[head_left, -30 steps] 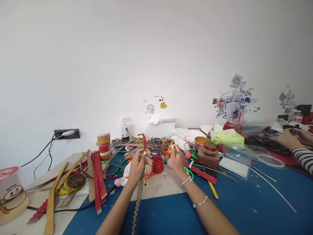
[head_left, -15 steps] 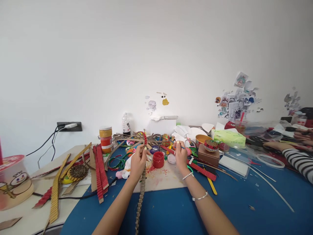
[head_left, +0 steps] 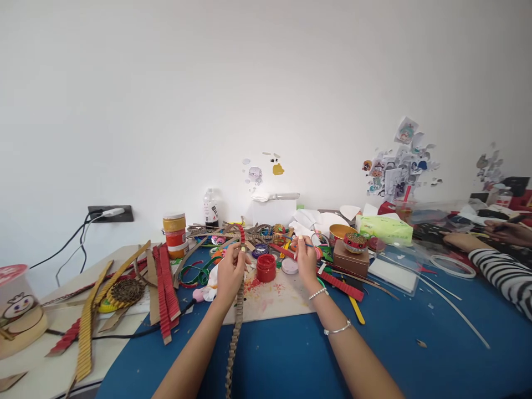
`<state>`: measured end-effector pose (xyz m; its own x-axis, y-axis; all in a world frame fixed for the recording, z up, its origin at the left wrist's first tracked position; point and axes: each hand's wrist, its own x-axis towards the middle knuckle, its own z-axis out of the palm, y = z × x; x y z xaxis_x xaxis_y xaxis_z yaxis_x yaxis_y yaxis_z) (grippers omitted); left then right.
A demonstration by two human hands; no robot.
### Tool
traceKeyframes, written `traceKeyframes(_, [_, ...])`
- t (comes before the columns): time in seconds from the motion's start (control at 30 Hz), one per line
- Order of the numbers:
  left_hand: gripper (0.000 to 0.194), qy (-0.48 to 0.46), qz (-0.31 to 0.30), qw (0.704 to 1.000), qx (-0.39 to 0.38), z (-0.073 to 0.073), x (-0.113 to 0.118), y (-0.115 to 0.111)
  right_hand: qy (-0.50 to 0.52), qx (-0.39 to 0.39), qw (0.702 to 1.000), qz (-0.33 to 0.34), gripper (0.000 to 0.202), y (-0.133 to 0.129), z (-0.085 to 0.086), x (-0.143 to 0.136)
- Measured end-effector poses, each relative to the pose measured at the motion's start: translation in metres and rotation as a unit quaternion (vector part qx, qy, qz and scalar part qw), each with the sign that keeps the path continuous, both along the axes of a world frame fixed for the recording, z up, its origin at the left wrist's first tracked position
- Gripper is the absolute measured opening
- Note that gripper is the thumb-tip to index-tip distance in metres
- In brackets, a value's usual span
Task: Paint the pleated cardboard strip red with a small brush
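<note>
A long corrugated cardboard strip is pinched in my left hand; its top end is painted red and its brown tail hangs down toward me. My right hand, with two bracelets on the wrist, holds a thin blue brush, its tip pointing left and hard to make out. Between my hands an open jar of red paint stands on a paint-stained board. Just right of the jar lies a pale round lid.
Red strips and yellow strips lie at the left, near stacked paint jars. A brown box and tissue pack stand right. At the far right are another person's striped sleeve and hands.
The whole view has shifted slightly, so most things appear a little further left. Both hands keep their holds, and the brush remains near the same place.
</note>
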<state>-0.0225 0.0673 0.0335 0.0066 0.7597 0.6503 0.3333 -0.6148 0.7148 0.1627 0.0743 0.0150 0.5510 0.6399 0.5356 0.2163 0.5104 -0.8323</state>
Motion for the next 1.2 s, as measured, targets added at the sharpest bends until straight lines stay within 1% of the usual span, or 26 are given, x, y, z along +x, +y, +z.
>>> traceKeyframes(0.13, [0.027,0.006,0.009,1.0,0.004,-0.001,-0.0009,0.0004,-0.015,-0.006,1.0,-0.002,0.036,0.0017,-0.0016,0.0])
traceKeyframes(0.3, [0.028,-0.002,0.003,1.0,-0.004,-0.0003,-0.0003,-0.0011,-0.009,-0.002,1.0,0.019,0.034,0.0011,-0.0026,-0.001])
traceKeyframes(0.53, [0.026,-0.002,0.005,1.0,-0.01,0.0025,0.0007,-0.0047,-0.002,-0.01,1.0,0.016,0.035,-0.0005,-0.0017,-0.0005])
traceKeyframes(0.83, [0.024,0.021,0.01,1.0,-0.001,-0.0012,0.0004,-0.0015,0.004,-0.008,1.0,0.016,0.036,-0.001,-0.0016,-0.001])
traceKeyframes(1.2, [0.021,0.024,0.017,1.0,0.001,-0.0012,0.0006,-0.0029,-0.003,-0.005,1.0,0.018,0.039,-0.002,-0.0017,-0.0012])
